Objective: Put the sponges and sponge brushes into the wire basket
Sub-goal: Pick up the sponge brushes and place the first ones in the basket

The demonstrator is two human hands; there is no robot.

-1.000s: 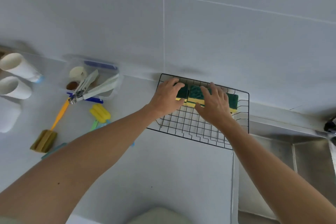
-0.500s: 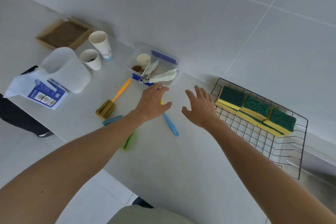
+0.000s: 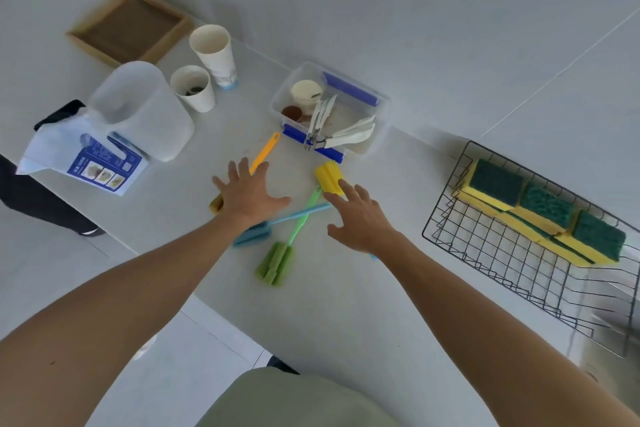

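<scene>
A: Where do things stand on the pale grey surface?

B: Three green-and-yellow rectangular scrub sponges lie in a row inside the black wire basket. The long-handled sponge brushes are out on the surface: an orange-handled one with a mustard foam head, a blue one crossing a green one, and a yellow foam head.

A: And the hands?

B: The left hand hovers spread over the orange handle, its grip wide open and empty. The right hand is likewise splayed, fingertips near the yellow head, holding nothing.

A: How would they handle?

B: Light, I'd judge. The foam heads look soft and would squash; the thin plastic handles seem stiff but slippery. Best pinched mid-handle, or gathered together where blue and green cross.
</scene>
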